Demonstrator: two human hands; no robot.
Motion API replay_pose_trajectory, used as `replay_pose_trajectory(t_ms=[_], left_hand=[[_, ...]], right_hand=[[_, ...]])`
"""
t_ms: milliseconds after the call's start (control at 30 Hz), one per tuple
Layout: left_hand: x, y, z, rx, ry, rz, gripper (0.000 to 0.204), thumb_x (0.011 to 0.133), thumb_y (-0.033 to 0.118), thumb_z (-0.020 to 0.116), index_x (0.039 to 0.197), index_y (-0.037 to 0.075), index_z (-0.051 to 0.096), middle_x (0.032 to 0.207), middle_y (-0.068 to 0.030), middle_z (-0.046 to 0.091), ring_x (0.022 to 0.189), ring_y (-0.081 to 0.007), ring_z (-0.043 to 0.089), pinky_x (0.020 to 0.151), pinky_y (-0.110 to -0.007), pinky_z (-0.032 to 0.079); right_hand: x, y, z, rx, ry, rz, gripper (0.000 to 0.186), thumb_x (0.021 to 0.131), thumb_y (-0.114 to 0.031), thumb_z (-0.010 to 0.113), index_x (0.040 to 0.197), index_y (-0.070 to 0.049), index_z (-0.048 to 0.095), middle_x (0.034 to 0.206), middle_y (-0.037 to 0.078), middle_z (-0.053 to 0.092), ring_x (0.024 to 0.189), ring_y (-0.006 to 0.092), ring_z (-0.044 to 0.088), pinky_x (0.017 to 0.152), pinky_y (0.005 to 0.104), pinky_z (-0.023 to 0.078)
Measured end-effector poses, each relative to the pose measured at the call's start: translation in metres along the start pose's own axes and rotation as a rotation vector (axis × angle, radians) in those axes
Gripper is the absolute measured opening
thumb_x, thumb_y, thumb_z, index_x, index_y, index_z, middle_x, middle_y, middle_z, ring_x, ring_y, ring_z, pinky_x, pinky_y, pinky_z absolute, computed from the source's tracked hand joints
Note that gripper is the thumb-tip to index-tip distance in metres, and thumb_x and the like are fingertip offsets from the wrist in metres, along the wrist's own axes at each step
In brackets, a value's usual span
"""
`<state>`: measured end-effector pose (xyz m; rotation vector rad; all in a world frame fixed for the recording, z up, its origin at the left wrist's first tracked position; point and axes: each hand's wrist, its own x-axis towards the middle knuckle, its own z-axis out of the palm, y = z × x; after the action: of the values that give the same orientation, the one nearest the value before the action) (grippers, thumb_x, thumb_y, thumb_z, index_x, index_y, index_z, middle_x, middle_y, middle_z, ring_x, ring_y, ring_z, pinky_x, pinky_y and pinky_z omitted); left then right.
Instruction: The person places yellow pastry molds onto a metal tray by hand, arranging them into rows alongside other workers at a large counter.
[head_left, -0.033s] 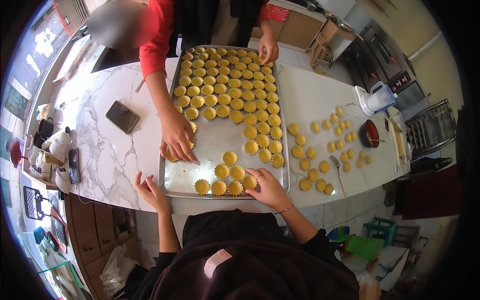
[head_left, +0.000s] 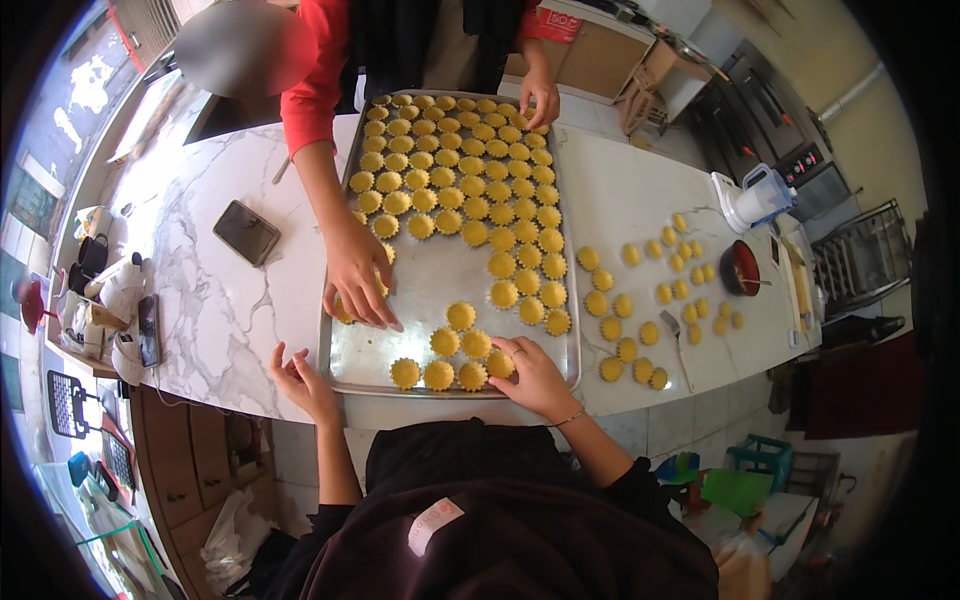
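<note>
The right hand (head_left: 538, 380) is grasping a scalloped, cup-shaped yellow tart shell (head_left: 499, 364) on the shiny metal baking tray (head_left: 436, 268) stretching ahead. The left hand (head_left: 305, 386), loosely curled, is hovering free beside the tray.

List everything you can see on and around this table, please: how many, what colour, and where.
Marble-patterned table: one, white with grey veins, across the middle
Large rectangular metal tray: one, silver, on the table
Fluted round pastry shells: dozens, yellow, on the tray
Small dough-like rounds: over twenty, yellow, table's right side
Rectangular phones: two, dark, left of the tray
Slim metal fork: one, silver, beside the rounds
Round bowl: one, red inside, far right
Translucent jug: one, bluish, beyond the bowl
Co-worker's hands: two, red-sleeved, at the tray
Background clutter: uncounted, mixed colours, around the edges
Left hand: one, black-sleeved, beside tray's near left corner
Right hand: one, black-sleeved, touching a near-edge shell
</note>
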<state>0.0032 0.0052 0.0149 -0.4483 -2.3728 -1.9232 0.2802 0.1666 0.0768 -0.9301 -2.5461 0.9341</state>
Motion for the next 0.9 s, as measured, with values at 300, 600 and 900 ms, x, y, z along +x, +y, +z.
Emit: replay_pose_trajectory(t_ms=[300, 600, 900], left_hand=[[0.001, 0.000, -0.001, -0.007, 0.001, -0.023, 0.032, 0.094, 0.011, 0.045, 0.124, 0.001, 0.045, 0.103, -0.0110, 0.054, 0.085, -0.0154, 0.055, 0.070, -0.028, 0.042], [-0.001, 0.003, 0.003, -0.007, 0.014, 0.013, 0.031, 0.095, 0.014, 0.044, 0.123, 0.002, 0.045, 0.099, -0.0104, 0.056, 0.085, -0.0153, 0.055, 0.072, -0.027, 0.041], [0.001, -0.002, -0.003, 0.021, -0.002, -0.055, 0.033, 0.095, 0.016, 0.043, 0.124, 0.001, 0.044, 0.094, -0.0119, 0.059, 0.083, -0.0152, 0.053, 0.074, -0.029, 0.042]], right_hand=[[0.059, -0.012, 0.028, -0.084, 0.057, -0.123, 0.054, 0.073, -0.015, 0.070, 0.122, -0.005, 0.051, 0.100, 0.012, 0.059, 0.093, 0.0285, 0.055, 0.081, 0.0357, 0.048], [0.087, -0.001, 0.019, -0.212, 0.217, -0.247, 0.058, 0.071, -0.018, 0.073, 0.123, -0.004, 0.050, 0.115, 0.012, 0.056, 0.101, 0.0287, 0.050, 0.090, 0.0387, 0.042], [0.040, 0.036, -0.065, 0.079, 0.431, 0.161, 0.046, 0.075, -0.014, 0.071, 0.118, -0.006, 0.055, 0.113, 0.014, 0.055, 0.104, 0.0304, 0.052, 0.089, 0.0374, 0.044]])
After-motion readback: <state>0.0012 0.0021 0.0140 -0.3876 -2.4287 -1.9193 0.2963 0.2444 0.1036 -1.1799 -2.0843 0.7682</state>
